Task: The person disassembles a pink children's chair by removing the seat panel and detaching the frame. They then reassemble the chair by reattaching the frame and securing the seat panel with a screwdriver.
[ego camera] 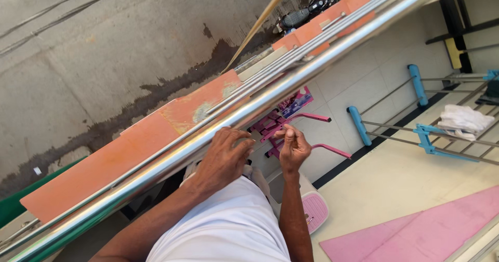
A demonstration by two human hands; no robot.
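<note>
White cloth of the shirt fills the bottom of my view, and from it both forearms reach up to the steel railing that crosses the picture on a diagonal. I see the left hand curled against the underside of the rail, fingers bent as if gripping or bracing there, which keeps the body steady so close to the edge. The right hand sits just beside it, a little apart from the rail, fingers pinched together around something small; I cannot tell what it is, only that a small pale piece shows between the two hands, right under the rail. Thinner steel rods run alongside the rail above an orange tiled ledge. Beyond the ledge lies a stained concrete ground far below, with a parked scooter. On my side, the floor is pale tile, carrying a pink stool, a pink board, and a blue-jointed drying rack with a white cloth laid on it.
</note>
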